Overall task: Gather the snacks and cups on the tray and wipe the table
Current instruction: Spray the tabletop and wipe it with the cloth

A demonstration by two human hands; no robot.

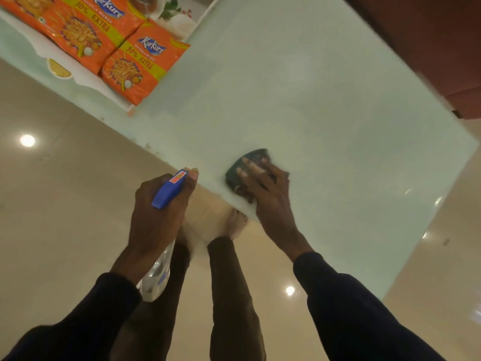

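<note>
Head | snack packets (145, 63): 2+, on tray (86, 82) | cloth (251, 156): 1 | spray bottle (169, 190): 1

Most of the table (325, 100) is bare glass, so there's loads of room to sweep across the middle and right. Only blockers: the tray (86, 83) loaded with orange snack packets (145, 63) up at the left by the near edge, and some brown furniture (416, 35) crowding the far side. One packet pokes past the tray rim.
</note>
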